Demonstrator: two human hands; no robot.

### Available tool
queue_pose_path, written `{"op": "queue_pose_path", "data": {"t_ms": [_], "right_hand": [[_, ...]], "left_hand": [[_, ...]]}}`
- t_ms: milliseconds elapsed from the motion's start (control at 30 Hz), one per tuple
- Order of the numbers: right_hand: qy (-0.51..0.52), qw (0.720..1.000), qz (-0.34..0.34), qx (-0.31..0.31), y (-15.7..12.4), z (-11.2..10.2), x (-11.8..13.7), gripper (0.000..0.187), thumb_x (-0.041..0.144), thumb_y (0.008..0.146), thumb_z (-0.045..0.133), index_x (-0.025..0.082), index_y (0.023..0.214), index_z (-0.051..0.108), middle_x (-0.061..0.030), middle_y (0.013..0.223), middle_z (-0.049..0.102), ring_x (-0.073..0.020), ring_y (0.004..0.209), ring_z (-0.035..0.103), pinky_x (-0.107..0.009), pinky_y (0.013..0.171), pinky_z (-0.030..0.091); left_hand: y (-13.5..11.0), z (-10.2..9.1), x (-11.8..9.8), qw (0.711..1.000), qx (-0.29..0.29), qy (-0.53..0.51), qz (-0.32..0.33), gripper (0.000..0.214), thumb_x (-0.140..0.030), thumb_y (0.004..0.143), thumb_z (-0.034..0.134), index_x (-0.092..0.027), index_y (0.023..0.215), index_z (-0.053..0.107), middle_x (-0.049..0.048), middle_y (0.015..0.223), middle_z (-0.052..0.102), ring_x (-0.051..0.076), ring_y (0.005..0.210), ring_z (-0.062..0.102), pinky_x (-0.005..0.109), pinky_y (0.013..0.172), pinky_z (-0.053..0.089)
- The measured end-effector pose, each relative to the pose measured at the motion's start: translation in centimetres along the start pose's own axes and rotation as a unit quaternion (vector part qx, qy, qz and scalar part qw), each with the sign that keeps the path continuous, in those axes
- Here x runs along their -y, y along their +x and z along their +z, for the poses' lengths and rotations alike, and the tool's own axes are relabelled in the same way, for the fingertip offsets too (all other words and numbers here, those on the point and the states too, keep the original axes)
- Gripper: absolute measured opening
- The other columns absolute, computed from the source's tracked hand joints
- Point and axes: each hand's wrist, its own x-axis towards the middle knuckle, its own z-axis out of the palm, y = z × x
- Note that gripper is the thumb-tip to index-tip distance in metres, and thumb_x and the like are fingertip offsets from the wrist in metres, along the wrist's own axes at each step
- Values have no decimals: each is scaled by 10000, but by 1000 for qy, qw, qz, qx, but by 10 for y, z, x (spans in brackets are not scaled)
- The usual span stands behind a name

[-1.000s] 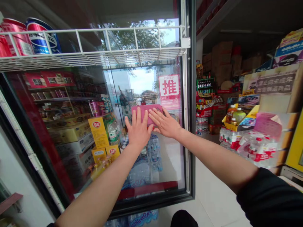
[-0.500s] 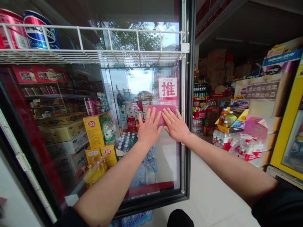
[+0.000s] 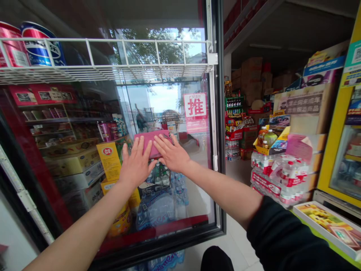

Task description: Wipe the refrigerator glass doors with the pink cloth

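Note:
A pink cloth (image 3: 150, 137), folded into a flat rectangle, is pressed against the glass door (image 3: 194, 184) of a display fridge. My left hand (image 3: 135, 164) lies on its left part, palm to the glass and fingers spread. On the right part rests my right hand (image 3: 172, 153), its fingers stretched flat and slanting up to the left. Both thumbs nearly meet below the cloth. Right of the hands, a red-and-white push sticker (image 3: 195, 106) shows on the glass. A white wire rack (image 3: 124, 68) crosses the door above them.
Two drink cans (image 3: 42, 44) stand on the rack at left. The door's black frame (image 3: 221, 150) runs down on its right. Beyond are packs of bottles (image 3: 282, 177), stacked cartons and a yellow-framed fridge (image 3: 335, 124). A long white box (image 3: 327, 226) lies at lower right.
Both hands and the pink cloth have moved left across the glass, away from below the sticker. The view has shifted a little to the right.

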Motion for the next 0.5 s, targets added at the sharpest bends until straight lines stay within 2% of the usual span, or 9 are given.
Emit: {"op": "queue_pose_path", "data": {"t_ms": [100, 200, 300, 500], "right_hand": [[-5, 1000, -17, -5, 3, 1, 1, 790, 430, 1079, 533, 55, 1720, 262, -191, 1822, 240, -348, 1706, 209, -667, 1394, 119], [-17, 999, -28, 0, -4, -2, -9, 811, 432, 1075, 546, 36, 1718, 250, -197, 1826, 222, -350, 1710, 191, -660, 1393, 134], [-18, 1000, -25, 2, -19, -5, -27, 828, 437, 1071, 553, 60, 1731, 225, -194, 1826, 220, -346, 1715, 179, -667, 1392, 124], [-39, 999, 6, 30, -59, -21, -66, 855, 472, 1070, 557, 96, 1748, 195, -173, 1834, 203, -342, 1721, 156, -653, 1399, 50]], "left_hand": [[-6, 0, 6, 1000, 3, -3, -6, 804, -500, 1055, 512, -113, 1728, 301, 240, 1830, 87, 414, 1718, 102, 722, 1342, 50], [-3, 1, -4, 1000, 5, -5, -10, 810, -539, 1055, 502, -129, 1727, 311, 219, 1834, 112, 436, 1715, 83, 747, 1329, 67], [8, 3, -23, 1000, 8, -9, -6, 810, -567, 1064, 468, -136, 1730, 306, 188, 1834, 165, 448, 1713, 71, 782, 1313, 48], [37, 4, -70, 999, 18, -27, 23, 834, -581, 1049, 493, -179, 1746, 272, 175, 1832, 173, 434, 1716, 73, 789, 1310, 46]]}}
